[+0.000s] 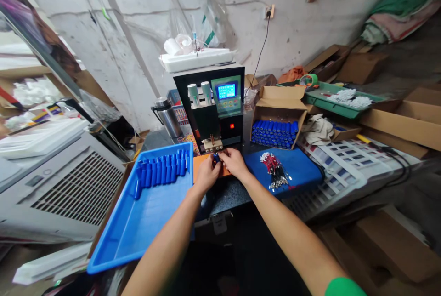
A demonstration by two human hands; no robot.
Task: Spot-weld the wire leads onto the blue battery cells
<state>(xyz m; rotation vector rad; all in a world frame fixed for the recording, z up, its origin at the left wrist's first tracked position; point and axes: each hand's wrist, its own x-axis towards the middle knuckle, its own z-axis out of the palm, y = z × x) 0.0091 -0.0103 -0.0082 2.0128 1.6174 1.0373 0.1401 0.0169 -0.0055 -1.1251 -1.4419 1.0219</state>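
Note:
A blue cylindrical battery cell (pixel 216 157) is under the electrode tips of a black spot welder (pixel 220 123). My left hand (pixel 207 172) is closed around the cell from the left. From the right, my right hand (pixel 234 162) pinches close against the same cell; what its fingertips hold is too small to make out. Both hands rest over an orange board (pixel 199 167) at the foot of the welder. To the left, a blue tray (pixel 148 222) holds rows of blue cells (pixel 161 170). On a blue mat (pixel 303 167) to the right lies a bundle of red and black leads (pixel 274 167) with white connectors.
An open cardboard box (pixel 275 98) of stacked blue cells stands right of the welder. Behind the tray is a steel flask (pixel 168 116). A green tray (pixel 337 98) with white parts sits at the back right. A white air cooler (pixel 65 190) stands at the left.

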